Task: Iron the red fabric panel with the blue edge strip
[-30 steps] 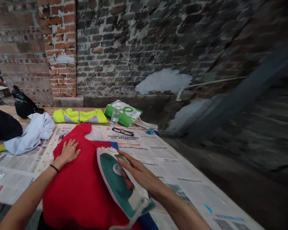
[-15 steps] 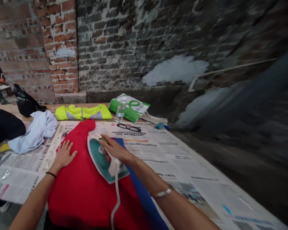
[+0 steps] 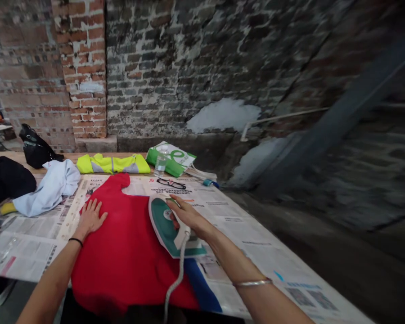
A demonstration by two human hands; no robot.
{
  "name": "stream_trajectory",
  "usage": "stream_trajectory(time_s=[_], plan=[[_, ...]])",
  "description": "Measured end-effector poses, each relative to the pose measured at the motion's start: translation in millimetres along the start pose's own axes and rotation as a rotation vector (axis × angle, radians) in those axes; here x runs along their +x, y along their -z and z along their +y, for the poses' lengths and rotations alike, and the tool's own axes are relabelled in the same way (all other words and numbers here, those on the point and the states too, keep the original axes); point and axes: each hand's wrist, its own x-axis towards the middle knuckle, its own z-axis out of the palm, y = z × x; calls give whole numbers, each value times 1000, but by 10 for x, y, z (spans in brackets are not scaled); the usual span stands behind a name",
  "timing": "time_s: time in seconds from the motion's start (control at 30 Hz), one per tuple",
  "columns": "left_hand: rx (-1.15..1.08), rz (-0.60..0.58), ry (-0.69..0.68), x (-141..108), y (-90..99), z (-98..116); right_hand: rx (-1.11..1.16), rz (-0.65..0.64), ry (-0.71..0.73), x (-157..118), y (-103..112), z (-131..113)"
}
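A red garment [image 3: 121, 243] lies spread over the newspaper-covered table. On its left side my left hand [image 3: 92, 217] rests flat, fingers spread. My right hand [image 3: 185, 213] is wrapped round the handle of a teal and white clothes iron [image 3: 164, 225], which sits on the garment's right side. A pale braided cord [image 3: 180, 265] runs from the iron's rear toward the table's near edge. From under the red cloth and the iron a strip of blue cloth [image 3: 200, 285] shows at the right.
Newspaper [image 3: 243, 243] covers the table. Black-framed glasses [image 3: 171, 183], a clear bottle [image 3: 160, 163], a green and white bag [image 3: 172, 158] and a folded yellow vest [image 3: 113, 163] lie toward the back. A light blue cloth [image 3: 52, 186], dark cloth [image 3: 10, 182] and black bag [image 3: 37, 146] are at the left.
My right hand has slid the iron rightward across the red garment, to its right edge, covering more of the blue strip. My left hand has stayed on the cloth. The view has shifted slightly.
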Motion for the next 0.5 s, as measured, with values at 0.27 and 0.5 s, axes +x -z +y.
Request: stream_trajectory(time_s=[0.27,0.5], plan=[[-58,32,18,-45,-47,47,4,-353,72,-174,-72,141],[-25,-3,7,-23,-6,25,1,-201,71,142,-540,-249]])
